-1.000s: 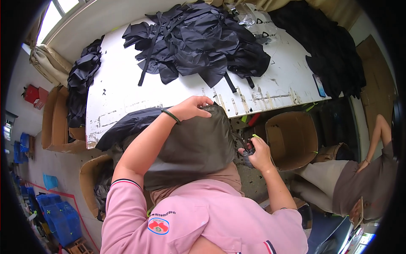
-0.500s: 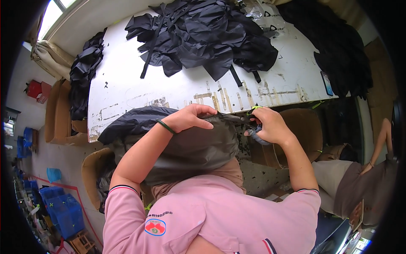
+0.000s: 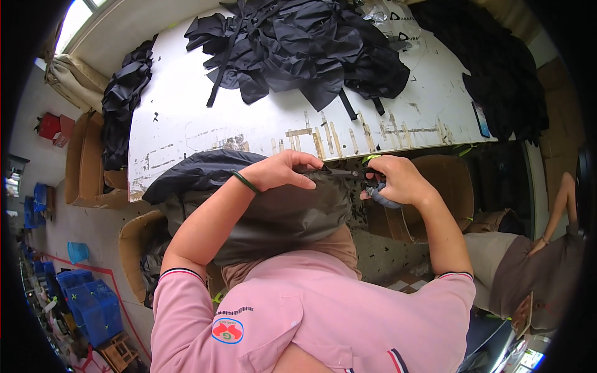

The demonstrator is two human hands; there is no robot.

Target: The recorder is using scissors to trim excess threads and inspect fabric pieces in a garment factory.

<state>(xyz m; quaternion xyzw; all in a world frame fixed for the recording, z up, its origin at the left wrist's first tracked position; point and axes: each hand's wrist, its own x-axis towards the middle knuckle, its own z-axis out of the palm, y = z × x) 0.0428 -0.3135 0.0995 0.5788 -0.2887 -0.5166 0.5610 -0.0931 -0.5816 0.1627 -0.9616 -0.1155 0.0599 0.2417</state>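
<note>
Dark fabric (image 3: 280,217) hangs over my lap, its shiny darker part resting against the table's near edge. My left hand (image 3: 281,172), with a green bangle at the wrist, has its thumb and fingers curled at the fabric's upper edge and pinches it there. From the right, my right hand (image 3: 401,180) grips a pair of scissors (image 3: 352,175) by a handle wrapped in grey material. The blades point left, toward my left fingertips. A yellow-green strip shows by my right fingers. How far apart the blades are is too small to tell.
A white table (image 3: 205,133) carries a heap of black fabric pieces (image 3: 305,56), more black cloth (image 3: 485,68) and a phone (image 3: 481,119). Cardboard boxes (image 3: 93,161) stand left and below the table's right side. Another person (image 3: 528,267) is at the right; blue crates (image 3: 93,311) are far left.
My right hand and the scissors have shifted very slightly up and left. My left hand keeps its pinch on the fabric, and the view has moved a little.
</note>
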